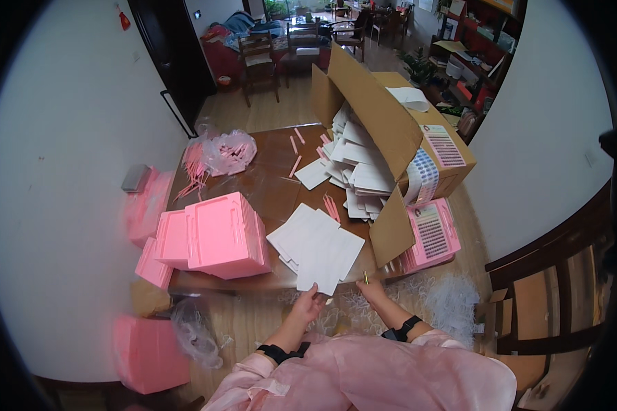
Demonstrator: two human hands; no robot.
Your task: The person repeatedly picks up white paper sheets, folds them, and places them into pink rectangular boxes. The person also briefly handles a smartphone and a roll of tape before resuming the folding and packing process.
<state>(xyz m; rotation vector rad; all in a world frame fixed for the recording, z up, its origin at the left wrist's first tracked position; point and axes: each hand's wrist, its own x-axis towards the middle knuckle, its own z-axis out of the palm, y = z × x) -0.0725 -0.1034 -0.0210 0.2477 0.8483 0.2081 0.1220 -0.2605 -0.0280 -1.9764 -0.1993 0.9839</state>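
Note:
Several flat white boards [307,233] lie fanned out at the table's near edge. The nearest white board [320,267] juts toward me, and the thumb of my left hand [308,305] lies at its lower edge with the fingers curled beneath. Just right of it, my right hand [375,295] is closed, and a thin yellow-green thing [366,278] sticks up from it; its kind is too small to make out. Behind the fanned boards lie several slim pink strips [331,207].
A large open cardboard box [384,113] lies on its side, spilling white boards [356,154]. Pink panels [226,233] stack at left on the brown table [271,185]; a clear bag [230,152] holds pink strips. More pink panels [432,236] stand at right. Clear plastic scraps [452,305] litter the floor.

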